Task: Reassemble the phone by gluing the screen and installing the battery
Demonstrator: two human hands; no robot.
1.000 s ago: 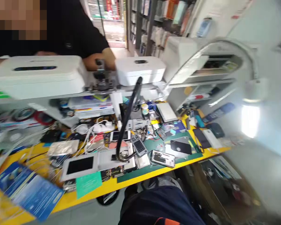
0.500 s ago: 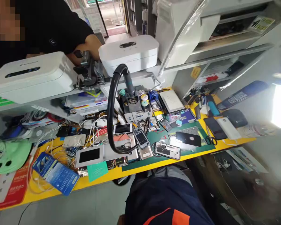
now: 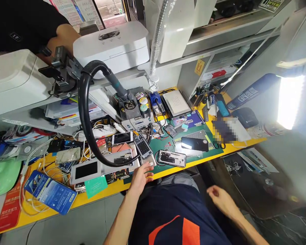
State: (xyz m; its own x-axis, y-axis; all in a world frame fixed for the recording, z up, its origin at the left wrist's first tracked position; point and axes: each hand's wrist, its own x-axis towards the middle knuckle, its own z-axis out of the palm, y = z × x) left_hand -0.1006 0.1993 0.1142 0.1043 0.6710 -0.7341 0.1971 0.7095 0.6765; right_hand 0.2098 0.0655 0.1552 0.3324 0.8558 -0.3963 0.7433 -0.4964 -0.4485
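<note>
My left hand (image 3: pixel 142 174) hovers at the desk's front edge, fingers apart and holding nothing. Its fingertips are nearest to a silver phone (image 3: pixel 151 161) partly covered by a phone-sized black part with rows of dots (image 3: pixel 143 145). Right of that hand lies an opened phone housing (image 3: pixel 172 158), its inside facing up. My right hand (image 3: pixel 218 198) is off the desk, to the right of my lap, its fingers curled in with no object showing. A dark phone panel (image 3: pixel 194 144) rests on the green mat (image 3: pixel 155 173), beyond the housing.
A black hose (image 3: pixel 83 109) arches over the desk's left half from the grey soldering station (image 3: pixel 137 121). Tablets, cables and a blue package (image 3: pixel 51 191) crowd the left. Scissors (image 3: pixel 219 145) lie at the right. White boxes (image 3: pixel 112 47) stand on the shelf, with another person behind.
Both my hands have come into view from below, the left reaching the desk edge. The view has shifted, so the desk's things appear farther left.
</note>
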